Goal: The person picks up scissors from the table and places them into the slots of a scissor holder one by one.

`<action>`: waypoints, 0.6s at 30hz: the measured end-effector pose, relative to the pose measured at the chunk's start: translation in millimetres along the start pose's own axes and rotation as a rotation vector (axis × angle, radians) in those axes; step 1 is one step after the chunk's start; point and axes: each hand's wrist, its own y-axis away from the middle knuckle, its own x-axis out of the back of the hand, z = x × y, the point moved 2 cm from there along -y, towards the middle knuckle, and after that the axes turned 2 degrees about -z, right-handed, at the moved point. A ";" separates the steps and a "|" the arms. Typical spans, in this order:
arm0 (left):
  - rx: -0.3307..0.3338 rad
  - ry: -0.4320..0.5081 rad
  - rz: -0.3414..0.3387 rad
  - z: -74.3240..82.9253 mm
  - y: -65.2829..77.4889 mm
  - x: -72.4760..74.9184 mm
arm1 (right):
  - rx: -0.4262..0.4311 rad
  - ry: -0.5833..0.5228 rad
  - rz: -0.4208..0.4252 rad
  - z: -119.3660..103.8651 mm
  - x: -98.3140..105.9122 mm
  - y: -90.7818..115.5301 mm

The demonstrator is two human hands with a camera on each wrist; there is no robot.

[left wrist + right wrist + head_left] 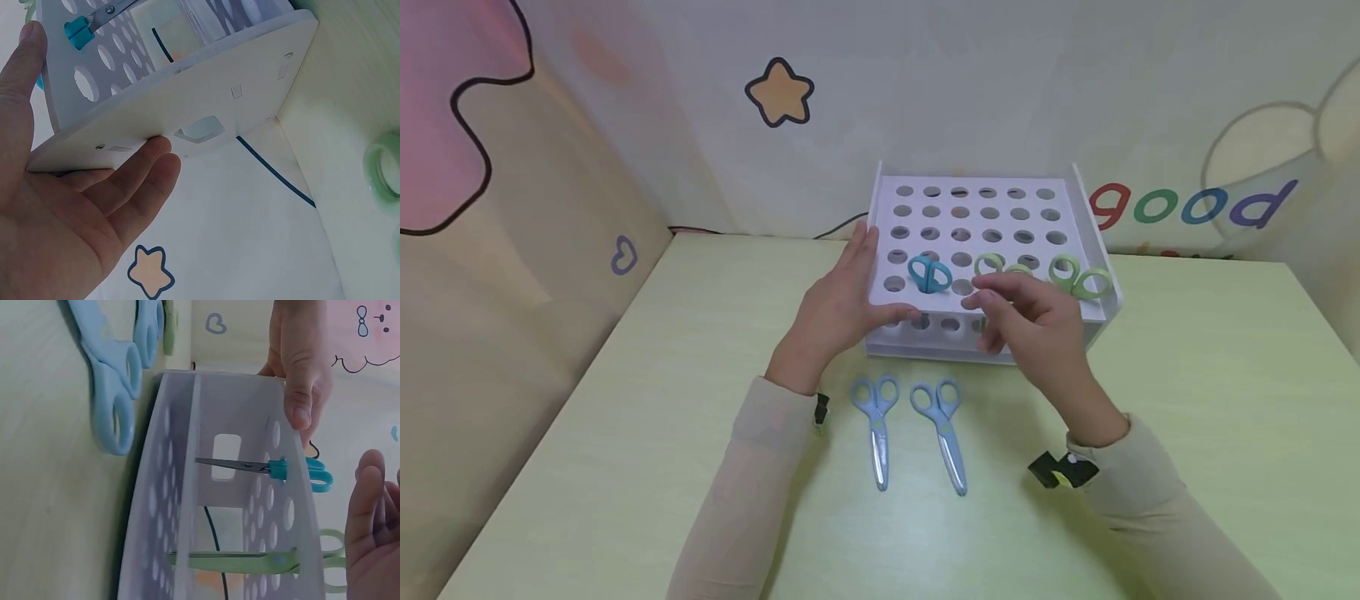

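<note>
My left hand (838,304) grips the left side of a white perforated rack (973,225), its thumb at the front edge and fingers along the side panel (206,106). Teal scissors (929,275) stand in a front-left hole, blades down inside the rack (237,465). Green scissors (1079,278) stand at the front right. Between these, another green pair (989,262) is partly hidden by my right hand (1033,321). That hand hovers before the rack's front, fingers loosely bent and holding nothing. Two light blue scissors, a left pair (876,429) and a right pair (942,429), lie on the table.
The pale green table (662,433) extends on both sides of the rack. Behind it rises a wall (715,167) printed with a star and letters. A pale green ring-shaped thing (381,165), partly cut off, shows on the table in the left wrist view.
</note>
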 end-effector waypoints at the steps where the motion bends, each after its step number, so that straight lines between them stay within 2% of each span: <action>1: -0.001 0.001 0.003 -0.1 0.0 0.3 | -0.014 -0.002 -0.012 1.6 0.6 1.1; 10: 0.002 0.011 0.007 -1.7 0.1 -1.4 | -0.143 -0.035 -0.113 26.9 0.4 14.0; 18: -0.004 0.020 0.012 -1.0 -0.4 0.0 | -0.181 -0.058 -0.140 48.6 -2.1 21.4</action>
